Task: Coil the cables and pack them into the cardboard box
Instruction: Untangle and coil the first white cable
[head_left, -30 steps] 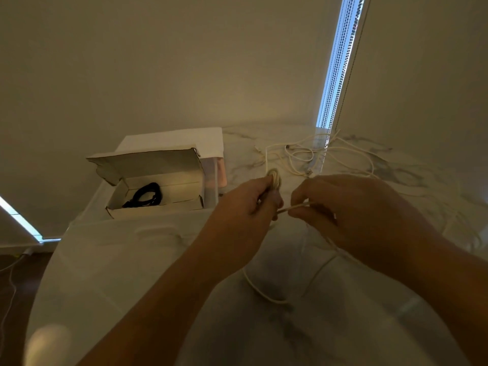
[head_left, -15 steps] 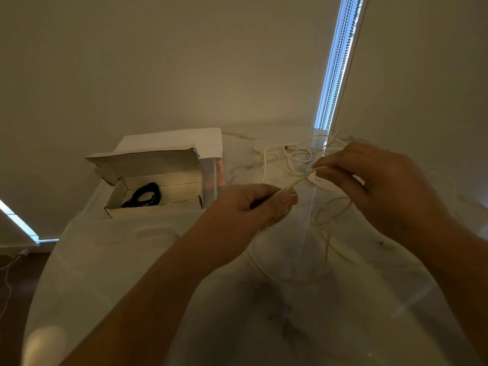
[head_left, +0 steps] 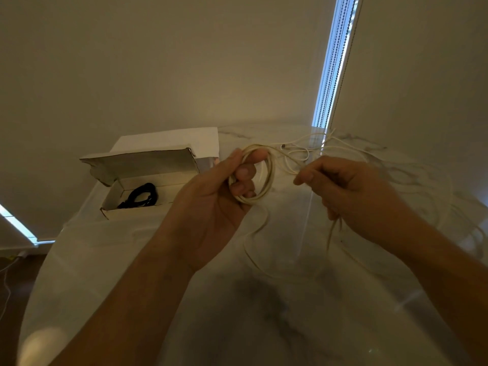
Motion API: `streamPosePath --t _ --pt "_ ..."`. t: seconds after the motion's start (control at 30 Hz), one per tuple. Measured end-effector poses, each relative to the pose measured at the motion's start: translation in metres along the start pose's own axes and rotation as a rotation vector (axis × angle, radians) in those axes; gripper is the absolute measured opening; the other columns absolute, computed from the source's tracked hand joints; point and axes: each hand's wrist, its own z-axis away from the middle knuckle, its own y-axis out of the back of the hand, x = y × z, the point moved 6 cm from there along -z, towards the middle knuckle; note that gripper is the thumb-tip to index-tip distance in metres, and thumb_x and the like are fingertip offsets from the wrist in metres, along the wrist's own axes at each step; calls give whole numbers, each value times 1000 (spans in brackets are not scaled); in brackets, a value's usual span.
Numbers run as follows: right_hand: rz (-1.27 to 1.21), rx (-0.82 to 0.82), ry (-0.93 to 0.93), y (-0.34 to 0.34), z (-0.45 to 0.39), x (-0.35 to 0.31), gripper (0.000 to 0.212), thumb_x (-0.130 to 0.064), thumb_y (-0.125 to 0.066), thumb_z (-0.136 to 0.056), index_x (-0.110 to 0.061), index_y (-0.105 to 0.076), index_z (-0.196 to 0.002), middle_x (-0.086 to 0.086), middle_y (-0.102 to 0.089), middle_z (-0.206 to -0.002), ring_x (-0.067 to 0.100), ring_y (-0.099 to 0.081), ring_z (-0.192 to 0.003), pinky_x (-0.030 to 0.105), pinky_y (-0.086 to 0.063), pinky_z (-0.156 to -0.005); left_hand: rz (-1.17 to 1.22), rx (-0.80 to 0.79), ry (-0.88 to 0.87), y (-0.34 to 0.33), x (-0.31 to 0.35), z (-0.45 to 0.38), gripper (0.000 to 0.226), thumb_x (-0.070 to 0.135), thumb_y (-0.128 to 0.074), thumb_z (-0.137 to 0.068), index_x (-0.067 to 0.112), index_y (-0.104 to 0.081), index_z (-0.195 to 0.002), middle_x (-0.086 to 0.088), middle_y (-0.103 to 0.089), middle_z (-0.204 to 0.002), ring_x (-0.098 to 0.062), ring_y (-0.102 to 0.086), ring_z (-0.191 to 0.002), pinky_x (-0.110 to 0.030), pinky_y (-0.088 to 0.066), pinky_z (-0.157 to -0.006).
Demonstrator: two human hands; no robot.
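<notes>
Pale blinds close off the corner behind a marble-patterned counter (head_left: 264, 326), with a bright strip of daylight between them; the light is dim and warm. On the counter's far left stands the cardboard box (head_left: 137, 191), its lid tipped back; a coiled black cable (head_left: 141, 198) already lies inside it. The left hand (head_left: 221, 196) is raised above the counter and holds a small coil of white cable (head_left: 265, 178); its fingers (head_left: 245, 174) are curled through the loops and the thumb presses on the coil's top, so the turns are gripped together. The right hand (head_left: 351, 191) is just beside it, fingers bent and pinching the running length of the same cable; a strand trails down below that hand, blurred. More loose white cable (head_left: 303, 151) lies tangled on the counter beyond both hands, with a small plug showing near the far edge; whether it is all one cable I cannot tell. The step in hand looks like winding the white cable, only a few turns in; packing it is not yet begun. The next move likely calls for the right hand to carry its strand round the left hand's coil, matching the loop size; slack must feed freely from the tangle, or a snag could drag the loops apart.
</notes>
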Motion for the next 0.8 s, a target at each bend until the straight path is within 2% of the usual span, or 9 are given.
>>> streamPosePath --t 0.13,0.2,0.3,0.4,0.5,0.53,0.67,0.73,0.8 --pt "132 -80 -16 -17 5 1 21 -36 -50 -100 -39 -70 -105 -40 -56 -65 -6 -57 -60 10 -39 -56 73 28 -28 3 -1 -1 36 26 -46 -101 0 -63 -119 5 -46 -77 -5 -41 -62 -16 -43 -66" --pt "179 -108 -28 -23 7 3 25 -38 -48 -100 -43 -67 -116 -44 -55 -69 -10 -57 -65 8 -38 -57 119 41 -50 6 1 -2 35 26 -45 -102 1 -62 -119 5 -47 -78 -5 -42 -64 -16 -44 -68" --pt "259 -128 -12 -32 11 4 31 -42 -46 -100 -48 -59 -127 -28 -62 -71 -6 -58 -68 17 -45 -63 198 89 -96 12 7 -2 35 27 -46 -101 2 -60 -121 5 -49 -79 -4 -45 -64 -15 -45 -70" --pt "332 -194 0 -41 16 1 36 -44 -41 -101 -45 -52 -135 -16 -66 -79 1 -61 -73 24 -50 -73 239 152 -155 19 14 -1 37 25 -47 -99 1 -57 -125 4 -52 -81 -4 -47 -68 -21 -41 -84" --pt "439 -271 53 -53 24 -2 42 -46 -37 -101 -39 -44 -142 -13 -69 -112 8 -63 -99 27 -49 -85 224 204 -190 26 16 -2 36 22 -49 -100 0 -54 -128 1 -56 -88 -6 -53 -78 -23 -42 -92" --pt "471 -287 75 -56 27 -3 44 -48 -35 -101 -39 -41 -144 -12 -68 -116 11 -63 -102 30 -49 -87 217 231 -206 29 16 -2 36 20 -51 -100 -1 -55 -128 0 -58 -91 -6 -55 -81 -22 -45 -93" --pt "556 -303 176 -60 34 -17 47 -51 -30 -101 -43 -33 -147 -12 -66 -113 14 -62 -100 30 -48 -80 137 346 -279 35 13 -1 38 13 -54 -97 -7 -55 -130 -10 -63 -108 -11 -64 -85 -20 -54 -85" --pt "563 -301 243 -60 37 -28 46 -51 -30 -101 -41 -37 -145 -13 -66 -115 13 -63 -98 30 -49 -79 9 373 -293 33 11 0 32 11 -53 -99 -6 -59 -125 -12 -63 -109 -12 -65 -86 -24 -54 -89" --pt "546 -300 291 -60 38 -37 44 -49 -29 -101 -38 -47 -139 -13 -68 -111 13 -64 -94 33 -52 -77 -161 380 -297 28 8 1 22 12 -52 -100 2 -68 -112 -9 -66 -101 -13 -63 -86 -28 -52 -91"
